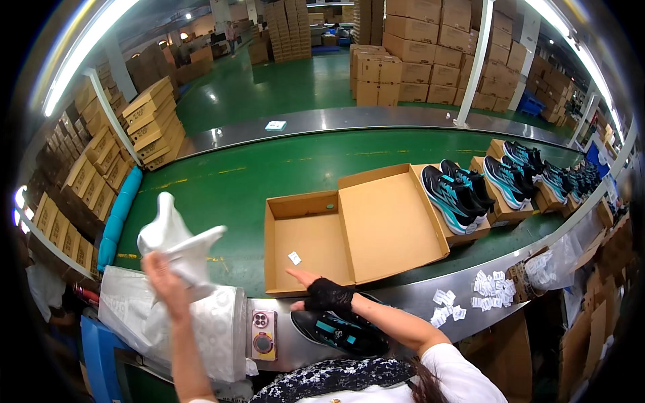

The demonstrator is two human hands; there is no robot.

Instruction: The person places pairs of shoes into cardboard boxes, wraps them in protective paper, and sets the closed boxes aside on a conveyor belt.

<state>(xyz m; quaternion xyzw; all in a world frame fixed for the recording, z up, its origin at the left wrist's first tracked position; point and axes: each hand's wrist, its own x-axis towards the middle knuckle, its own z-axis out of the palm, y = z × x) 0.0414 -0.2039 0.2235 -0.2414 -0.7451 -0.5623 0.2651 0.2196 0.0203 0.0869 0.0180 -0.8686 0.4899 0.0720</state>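
Observation:
A crumpled sheet of white wrapping paper (173,232) is lifted in my left hand (166,285), which grips it above a flat stack of white sheets (218,322). In a black fingerless glove, my right hand (322,293) reaches over the near rim of an open cardboard shoebox (302,252), its fingers stretched out and holding nothing. A small white packet (294,258) lies on the box's floor. The box's lid (384,232) is folded back to the right. Beneath my right forearm rests a pair of black and teal shoes (336,334), partly hidden.
A phone (264,334) lies on the metal ledge (410,295). Several white packets (494,289) are scattered at its right. Along the green belt (222,174), black and teal shoes (453,198) stand on boxes. Stacked shoeboxes (151,121) rise at left, beside a teal roll (121,218).

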